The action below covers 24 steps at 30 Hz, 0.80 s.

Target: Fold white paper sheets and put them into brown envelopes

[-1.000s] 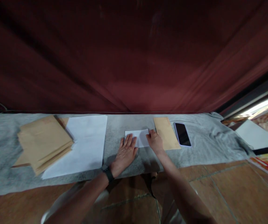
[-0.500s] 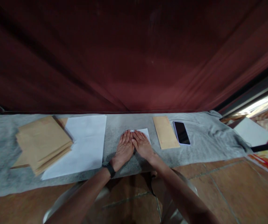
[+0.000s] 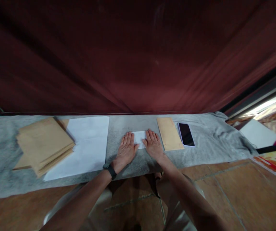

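A small folded sheet of white paper (image 3: pixel 139 139) lies flat on the grey cloth, its middle bare between my hands. My left hand (image 3: pixel 127 149) rests palm down over its left end, fingers stretched out and pointing away from me. Over the right end my right hand (image 3: pixel 153 145) lies flat in the same way, fingers extended and a little spread. Both thumbs point inward across the paper. The paper's two ends are hidden under my hands. A dark watch (image 3: pixel 110 171) is on my left wrist.
A brown envelope (image 3: pixel 170 134) and a phone (image 3: pixel 186 134) lie to the right. Left are a stack of brown envelopes (image 3: pixel 45 141) and large white sheets (image 3: pixel 90 147) partly under it. The grey cloth (image 3: pixel 215 141) covers the narrow surface; a dark red curtain (image 3: pixel 138 64) hangs behind.
My hands have slid apart from the middle of the folded paper, the right hand moving right and the left slightly left. The paper's middle now shows between them.
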### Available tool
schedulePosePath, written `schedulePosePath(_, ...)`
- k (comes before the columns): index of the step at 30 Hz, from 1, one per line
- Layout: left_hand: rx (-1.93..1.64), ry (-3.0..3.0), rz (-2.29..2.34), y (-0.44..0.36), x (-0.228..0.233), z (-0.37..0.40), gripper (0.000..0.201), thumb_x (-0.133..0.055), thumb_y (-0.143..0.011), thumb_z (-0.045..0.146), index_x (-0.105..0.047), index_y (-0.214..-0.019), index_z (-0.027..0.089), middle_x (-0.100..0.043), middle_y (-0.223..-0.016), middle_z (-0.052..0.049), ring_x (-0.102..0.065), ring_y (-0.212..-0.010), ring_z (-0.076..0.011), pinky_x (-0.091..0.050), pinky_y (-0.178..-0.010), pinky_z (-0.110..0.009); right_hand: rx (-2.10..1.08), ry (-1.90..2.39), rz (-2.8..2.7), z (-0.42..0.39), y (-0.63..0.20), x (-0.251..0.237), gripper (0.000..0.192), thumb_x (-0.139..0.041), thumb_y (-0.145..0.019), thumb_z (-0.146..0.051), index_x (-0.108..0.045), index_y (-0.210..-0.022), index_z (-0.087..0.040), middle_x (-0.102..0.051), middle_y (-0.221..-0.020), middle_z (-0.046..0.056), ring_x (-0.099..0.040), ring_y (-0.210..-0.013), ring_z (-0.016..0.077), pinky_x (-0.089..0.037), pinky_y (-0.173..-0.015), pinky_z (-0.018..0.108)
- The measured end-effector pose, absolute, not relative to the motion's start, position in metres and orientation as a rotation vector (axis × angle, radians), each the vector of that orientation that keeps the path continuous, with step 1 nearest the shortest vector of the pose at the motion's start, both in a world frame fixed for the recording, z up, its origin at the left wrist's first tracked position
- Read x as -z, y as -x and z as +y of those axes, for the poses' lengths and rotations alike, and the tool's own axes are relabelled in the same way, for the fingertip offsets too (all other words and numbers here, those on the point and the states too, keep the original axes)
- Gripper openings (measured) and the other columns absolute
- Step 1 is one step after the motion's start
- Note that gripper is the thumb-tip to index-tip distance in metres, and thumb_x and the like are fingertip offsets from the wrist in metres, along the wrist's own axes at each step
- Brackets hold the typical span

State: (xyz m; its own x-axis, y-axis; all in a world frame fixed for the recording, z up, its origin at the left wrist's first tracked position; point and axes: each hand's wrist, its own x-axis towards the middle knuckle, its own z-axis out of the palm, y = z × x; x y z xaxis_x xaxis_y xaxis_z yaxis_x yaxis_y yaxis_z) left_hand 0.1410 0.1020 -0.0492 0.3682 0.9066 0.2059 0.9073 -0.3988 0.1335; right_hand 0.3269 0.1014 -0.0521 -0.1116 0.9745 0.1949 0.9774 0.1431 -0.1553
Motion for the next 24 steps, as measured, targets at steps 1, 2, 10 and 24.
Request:
schedulePosePath(1, 0.393, 2.6, -1.712, -0.14, 0.049, 0.101, 0.067, -0.034, -0.104, 0.041, -0.034, -0.156, 0.0, -0.037, -0.162, -0.024, -0.027, -0.155, -0.0304, -0.026, -0.126, -0.049, 0.018, 1.907, -2.172, 0.101, -0.328, 0.052, 0.06, -0.034, -0.109, -0.045, -0.038, -0.158, -0.011, -0.034, -0.165, 0.014, -0.036, -0.152, 0.0281, -0.026, -0.125, 0.046)
schedulePosePath(2, 0.4, 2.601, -1.703, -0.139, 0.049, 0.099, 0.067, -0.034, -0.104, 0.042, -0.034, -0.157, 0.001, -0.038, -0.162, -0.023, -0.028, -0.155, -0.0305, -0.026, -0.126, -0.05, 0.017, 1.906, -2.171, 0.101, -0.329, 0.053, 0.061, -0.034, -0.109, -0.045, -0.037, -0.159, -0.01, -0.034, -0.165, 0.014, -0.036, -0.152, 0.028, -0.026, -0.125, 0.046)
schedulePosePath(10, 0.443, 2.696, -1.54, -0.142, 0.047, 0.069, 0.068, -0.038, -0.104, 0.046, -0.036, -0.155, 0.002, -0.038, -0.162, -0.024, -0.031, -0.154, -0.032, -0.029, -0.125, -0.052, -0.009, 1.872, -2.147, 0.1, -0.33, 0.052, 0.061, -0.033, -0.108, -0.044, -0.037, -0.158, -0.01, -0.036, -0.164, 0.015, -0.036, -0.151, 0.0289, -0.026, -0.124, 0.049)
schedulePosePath(24, 0.434, 2.755, -1.472, -0.136, 0.047, 0.032, 0.078, -0.047, -0.1, 0.057, -0.038, -0.153, 0.001, -0.038, -0.161, -0.027, -0.031, -0.153, -0.0354, -0.035, -0.122, -0.053, -0.076, 1.9, -2.178, 0.101, -0.333, 0.049, 0.062, -0.035, -0.108, -0.044, -0.036, -0.159, -0.009, -0.033, -0.166, 0.015, -0.032, -0.153, 0.0301, -0.026, -0.125, 0.049)
